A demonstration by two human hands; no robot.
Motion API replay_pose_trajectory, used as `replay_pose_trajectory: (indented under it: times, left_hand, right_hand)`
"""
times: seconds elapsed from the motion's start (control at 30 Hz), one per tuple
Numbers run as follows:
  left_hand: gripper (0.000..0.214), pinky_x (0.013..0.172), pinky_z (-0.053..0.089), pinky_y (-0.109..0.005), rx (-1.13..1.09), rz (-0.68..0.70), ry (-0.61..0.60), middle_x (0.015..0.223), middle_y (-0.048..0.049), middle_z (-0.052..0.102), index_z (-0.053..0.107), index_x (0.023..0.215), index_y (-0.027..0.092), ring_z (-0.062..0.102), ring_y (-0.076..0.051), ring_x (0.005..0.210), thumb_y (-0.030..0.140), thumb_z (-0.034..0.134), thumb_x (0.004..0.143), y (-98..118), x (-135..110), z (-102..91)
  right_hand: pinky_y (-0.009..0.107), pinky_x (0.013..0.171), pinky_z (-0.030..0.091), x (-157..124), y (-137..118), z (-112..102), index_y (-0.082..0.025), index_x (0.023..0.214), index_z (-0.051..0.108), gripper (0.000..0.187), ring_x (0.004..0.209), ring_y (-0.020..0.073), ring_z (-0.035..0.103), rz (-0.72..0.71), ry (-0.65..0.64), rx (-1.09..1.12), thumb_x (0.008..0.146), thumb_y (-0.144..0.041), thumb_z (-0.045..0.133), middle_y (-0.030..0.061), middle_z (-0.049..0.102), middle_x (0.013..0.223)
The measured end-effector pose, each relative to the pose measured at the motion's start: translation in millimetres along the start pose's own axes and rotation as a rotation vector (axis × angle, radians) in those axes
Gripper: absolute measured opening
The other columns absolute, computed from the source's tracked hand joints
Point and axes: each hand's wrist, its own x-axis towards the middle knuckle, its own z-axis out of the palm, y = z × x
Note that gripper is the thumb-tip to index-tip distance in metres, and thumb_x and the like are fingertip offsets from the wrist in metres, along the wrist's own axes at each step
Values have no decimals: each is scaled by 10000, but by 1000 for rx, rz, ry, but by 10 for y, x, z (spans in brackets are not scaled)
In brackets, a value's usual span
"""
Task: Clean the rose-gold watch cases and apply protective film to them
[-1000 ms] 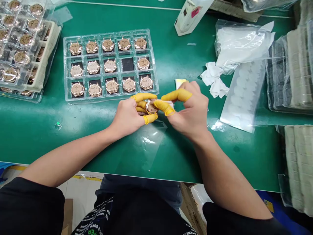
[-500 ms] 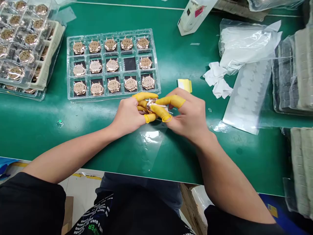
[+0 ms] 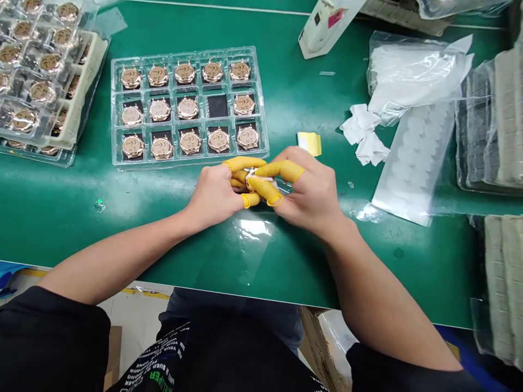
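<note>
Yellow finger cots cover several fingers of both my hands. My left hand (image 3: 216, 190) is closed around a rose-gold watch case (image 3: 250, 185), holding it on edge above the table, and its fingers hide most of it. Thumb and index finger of my right hand (image 3: 312, 190) pinch a slender white piece (image 3: 266, 179) against the case; its exact kind is too covered to make out. Just beyond my hands lies a clear plastic tray (image 3: 188, 161) with rose-gold watch cases face down in its pockets. One middle-row pocket (image 3: 217, 106) shows only a black pad.
Stacked trays of watch cases (image 3: 41, 92) stand at the left. To the right lie a yellow-and-white packet (image 3: 309, 144), crumpled white wipes (image 3: 359, 125), a plastic bag of white material (image 3: 408, 71) and stacked empty trays (image 3: 506, 120). A white box (image 3: 327, 27) stands at the back.
My right hand has shifted slightly left, bringing its fingertips and the white piece closer over the watch case. Less of the case shows now. My left hand has barely moved.
</note>
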Motion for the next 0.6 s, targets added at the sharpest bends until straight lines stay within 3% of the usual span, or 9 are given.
replay_pose_trajectory:
  times: [0.33,0.43,0.6]
  left_hand:
    - [573,808,686,-259,-2,-4,17,985,-29,834,763,1224,167,808,-164,855,140,881,663,0,-9,4]
    - [583,828,688,-260,2,-10,18,1006,-32,832,763,1228,173,810,-168,882,138,886,658,-3,-6,-5]
    - [603,825,695,-282,11,-1,40,1006,-32,828,744,1252,173,802,-171,886,184,900,670,13,12,-21]
  right_hand:
    - [361,646,410,-2,-38,3,-240,916,704,114,719,190,565,4,62,21,987,-329,694,47,635,797]
    - [359,646,439,-4,-42,47,-250,916,704,138,720,187,577,-24,25,59,988,-367,693,40,645,796]
    - [391,703,489,-53,173,5,-244,934,713,166,770,207,605,108,68,-121,1022,-374,656,58,666,816]
